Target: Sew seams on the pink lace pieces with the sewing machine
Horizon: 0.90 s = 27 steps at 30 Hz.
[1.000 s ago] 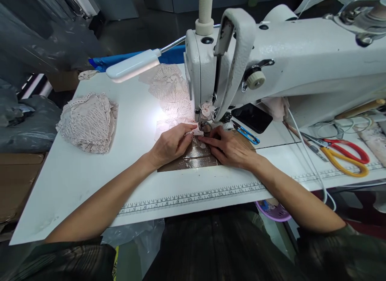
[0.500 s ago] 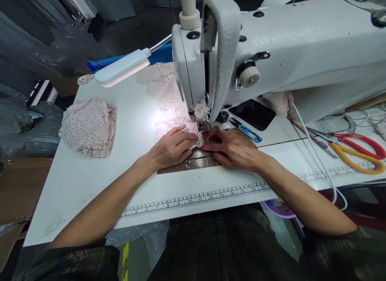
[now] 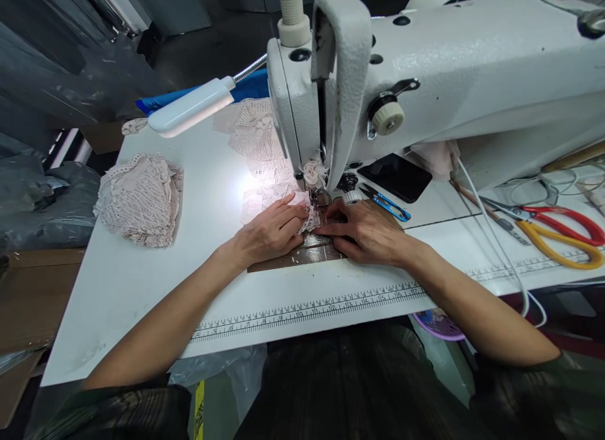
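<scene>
Both hands lie on the white table (image 3: 155, 282) at the foot of the sewing machine (image 3: 425, 81). The left hand (image 3: 269, 232) rests palm down with its fingers pressing a piece of pale pink lace (image 3: 278, 197) flat, just left of the presser foot (image 3: 321, 197); it grips nothing but pins the lace to the brown plate (image 3: 302, 254) under it. The right hand (image 3: 366, 232) lies flat beside it, fingertips on the lace's edge just before the foot, fingers stretched, not clenched. More lace trails behind the machine under the lamp (image 3: 189, 112). A stack of lace pieces (image 3: 139, 200) sits well apart to the left. Blue thread snips (image 3: 385, 203) lie just right of the foot, and red and yellow scissors (image 3: 560, 235) farther right. A purple basket (image 3: 437, 326) shows under the table's edge, its contents hidden.
</scene>
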Each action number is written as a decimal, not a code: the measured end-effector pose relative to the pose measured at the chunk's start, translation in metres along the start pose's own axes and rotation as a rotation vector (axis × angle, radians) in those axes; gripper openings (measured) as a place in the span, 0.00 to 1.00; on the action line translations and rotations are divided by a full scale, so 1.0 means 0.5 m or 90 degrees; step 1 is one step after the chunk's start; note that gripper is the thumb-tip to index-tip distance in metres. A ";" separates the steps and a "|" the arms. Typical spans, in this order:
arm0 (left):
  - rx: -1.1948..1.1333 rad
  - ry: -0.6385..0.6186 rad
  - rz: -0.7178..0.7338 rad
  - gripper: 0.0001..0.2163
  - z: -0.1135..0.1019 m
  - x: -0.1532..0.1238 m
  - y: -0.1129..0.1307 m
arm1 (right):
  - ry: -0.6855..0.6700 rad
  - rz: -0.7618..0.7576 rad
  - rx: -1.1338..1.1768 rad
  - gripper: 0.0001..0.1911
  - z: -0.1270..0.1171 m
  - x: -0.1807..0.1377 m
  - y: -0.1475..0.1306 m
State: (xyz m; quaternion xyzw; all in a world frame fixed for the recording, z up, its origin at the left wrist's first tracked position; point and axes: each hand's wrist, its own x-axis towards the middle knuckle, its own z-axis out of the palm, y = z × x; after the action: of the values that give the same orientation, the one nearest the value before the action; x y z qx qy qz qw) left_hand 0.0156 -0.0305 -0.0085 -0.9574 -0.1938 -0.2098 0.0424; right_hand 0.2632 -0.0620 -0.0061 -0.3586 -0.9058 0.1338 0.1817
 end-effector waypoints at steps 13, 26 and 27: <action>-0.018 0.056 0.013 0.04 0.011 0.005 0.011 | 0.010 -0.007 0.030 0.16 0.002 -0.003 0.006; 0.007 0.058 -0.004 0.05 0.007 0.003 0.020 | 0.043 0.027 -0.022 0.22 0.022 0.006 0.017; 0.008 0.048 -0.003 0.05 0.006 0.004 0.020 | 0.046 0.023 -0.023 0.22 0.022 0.006 0.018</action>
State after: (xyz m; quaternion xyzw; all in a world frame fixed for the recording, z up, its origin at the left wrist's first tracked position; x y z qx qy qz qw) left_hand 0.0221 -0.0387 -0.0103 -0.9481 -0.1954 -0.2448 0.0551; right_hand 0.2616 -0.0548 -0.0187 -0.3825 -0.8943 0.1079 0.2056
